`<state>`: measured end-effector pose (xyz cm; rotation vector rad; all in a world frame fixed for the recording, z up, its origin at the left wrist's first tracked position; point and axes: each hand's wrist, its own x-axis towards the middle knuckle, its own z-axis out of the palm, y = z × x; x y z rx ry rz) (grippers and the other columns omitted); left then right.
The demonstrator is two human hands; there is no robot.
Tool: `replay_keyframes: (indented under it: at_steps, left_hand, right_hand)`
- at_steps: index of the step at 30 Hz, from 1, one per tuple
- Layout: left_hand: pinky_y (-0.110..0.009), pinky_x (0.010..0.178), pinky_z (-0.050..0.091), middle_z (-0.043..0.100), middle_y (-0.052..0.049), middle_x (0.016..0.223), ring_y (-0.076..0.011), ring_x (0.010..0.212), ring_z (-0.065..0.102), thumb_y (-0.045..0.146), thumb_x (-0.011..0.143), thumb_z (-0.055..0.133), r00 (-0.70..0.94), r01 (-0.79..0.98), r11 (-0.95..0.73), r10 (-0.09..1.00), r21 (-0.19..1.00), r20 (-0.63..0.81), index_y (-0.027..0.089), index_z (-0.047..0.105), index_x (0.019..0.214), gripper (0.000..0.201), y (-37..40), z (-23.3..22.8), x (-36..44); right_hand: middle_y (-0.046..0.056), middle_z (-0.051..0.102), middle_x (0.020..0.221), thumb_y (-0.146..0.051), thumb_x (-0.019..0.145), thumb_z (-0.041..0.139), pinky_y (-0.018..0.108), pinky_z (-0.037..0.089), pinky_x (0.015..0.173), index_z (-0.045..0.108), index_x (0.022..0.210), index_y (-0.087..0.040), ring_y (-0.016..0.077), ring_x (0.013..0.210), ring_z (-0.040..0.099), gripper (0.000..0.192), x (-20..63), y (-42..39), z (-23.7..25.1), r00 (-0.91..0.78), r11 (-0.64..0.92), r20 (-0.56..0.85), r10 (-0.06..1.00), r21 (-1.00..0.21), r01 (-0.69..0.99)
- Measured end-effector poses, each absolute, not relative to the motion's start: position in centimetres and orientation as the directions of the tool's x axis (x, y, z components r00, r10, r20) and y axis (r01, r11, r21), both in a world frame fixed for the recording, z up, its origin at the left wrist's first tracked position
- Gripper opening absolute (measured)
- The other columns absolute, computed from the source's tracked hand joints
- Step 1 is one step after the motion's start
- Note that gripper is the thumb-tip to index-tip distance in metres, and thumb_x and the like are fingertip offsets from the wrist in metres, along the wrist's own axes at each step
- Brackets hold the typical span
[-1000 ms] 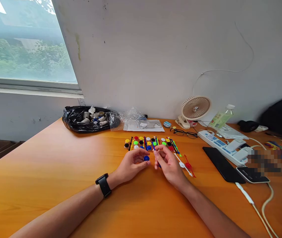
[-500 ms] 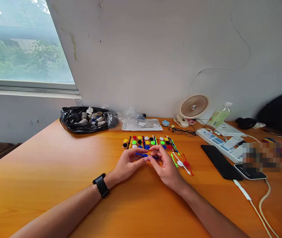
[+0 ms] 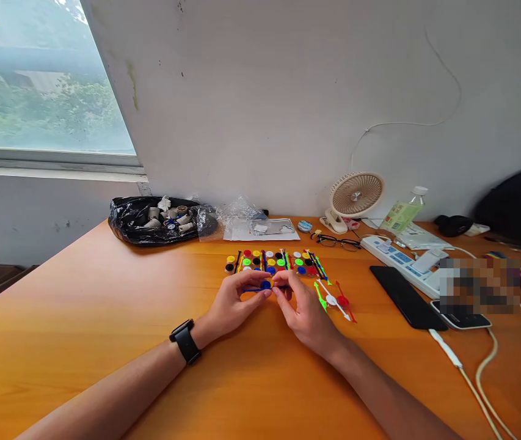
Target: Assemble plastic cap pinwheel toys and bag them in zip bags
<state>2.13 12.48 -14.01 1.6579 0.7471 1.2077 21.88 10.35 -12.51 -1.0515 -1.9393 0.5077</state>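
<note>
While both hands have drawn together since a moment ago, the left hand (image 3: 237, 300) and right hand (image 3: 300, 308) now pinch a blue disc-and-stick piece (image 3: 264, 285) between closed fingertips at centre frame, so the two parts look joined. Just above lie rows of coloured discs and sticks (image 3: 276, 261) on the orange surface (image 3: 104, 318).
</note>
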Motion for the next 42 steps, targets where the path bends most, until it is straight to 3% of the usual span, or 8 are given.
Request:
replay_keyframes:
  at_steps: [8,16,24,28,32,37,42]
  left_hand:
    - [-0.033,0.085,0.058,0.078,-0.009,0.103,-0.0215,0.092,0.072,0.03,0.095,0.073,0.359,0.165,-0.565,0.798,0.808,0.484,0.019,0.079,0.108,0.018,12.3,-13.4,1.6]
    - [-0.031,0.082,0.057,0.078,-0.011,0.099,-0.0225,0.089,0.071,0.039,0.092,0.077,0.371,0.065,-0.394,0.862,0.917,0.345,0.016,0.079,0.105,0.027,12.3,-13.1,1.7]
    - [-0.031,0.085,0.055,0.076,-0.011,0.101,-0.0224,0.092,0.069,0.04,0.092,0.078,0.371,-0.01,-0.34,0.872,0.94,0.32,0.015,0.078,0.106,0.029,12.2,-13.0,1.8]
    - [-0.035,0.092,0.054,0.074,-0.011,0.105,-0.0225,0.096,0.069,0.043,0.094,0.076,0.398,-0.246,-0.082,0.9,0.966,0.177,0.015,0.079,0.108,0.032,12.5,-12.5,1.6]
    - [-0.03,0.086,0.053,0.073,-0.009,0.104,-0.0178,0.089,0.067,0.035,0.086,0.084,0.458,-0.398,0.135,0.886,0.907,0.069,0.016,0.08,0.101,0.026,12.9,-12.2,1.4]
    - [-0.03,0.092,0.053,0.071,-0.006,0.115,-0.016,0.096,0.066,0.028,0.077,0.093,0.427,-0.42,0.137,0.902,0.897,0.062,0.021,0.079,0.106,0.033,13.2,-12.5,1.2]
    - [-0.034,0.09,0.054,0.073,-0.008,0.11,-0.0178,0.093,0.067,0.035,0.076,0.094,0.347,-0.371,0.068,0.935,0.926,0.07,0.016,0.078,0.101,0.035,13.3,-12.7,1.3]
  right_hand:
    - [0.005,0.07,0.103,-0.019,0.103,0.052,0.035,0.053,0.084,0.058,0.107,-0.025,0.0214,0.091,0.067,0.009,21.9,9.9,-12.0,-0.319,0.54,0.436,0.841,-0.653,0.531]
    - [0.005,0.069,0.103,-0.018,0.103,0.052,0.035,0.051,0.084,0.06,0.104,-0.025,0.0229,0.093,0.066,0.011,21.9,10.0,-11.8,-0.339,0.544,0.425,0.839,-0.676,0.498]
    - [0.004,0.066,0.098,-0.021,0.105,0.052,0.033,0.05,0.082,0.061,0.101,-0.024,0.0207,0.089,0.063,0.01,21.8,9.9,-11.4,-0.326,0.541,0.433,0.841,-0.696,0.472]
    - [0.005,0.066,0.097,-0.025,0.105,0.053,0.034,0.051,0.079,0.063,0.101,-0.024,0.021,0.087,0.063,0.011,21.9,10.1,-11.0,-0.28,0.553,0.477,0.833,-0.704,0.445]
    - [0.005,0.066,0.097,-0.028,0.105,0.054,0.035,0.052,0.081,0.065,0.102,-0.024,0.0216,0.088,0.063,0.012,22.0,10.3,-10.9,-0.256,0.536,0.471,0.844,-0.737,0.412]
    - [0.008,0.066,0.11,-0.032,0.105,0.055,0.038,0.054,0.089,0.067,0.107,-0.025,0.0234,0.1,0.064,0.014,22.0,10.4,-11.2,-0.232,0.539,0.488,0.842,-0.744,0.395]
    - [0.009,0.062,0.126,-0.038,0.104,0.056,0.041,0.055,0.093,0.058,0.134,-0.029,0.0237,0.104,0.063,0.031,22.0,10.2,-11.3,-0.131,0.491,0.48,0.867,-0.781,0.386]
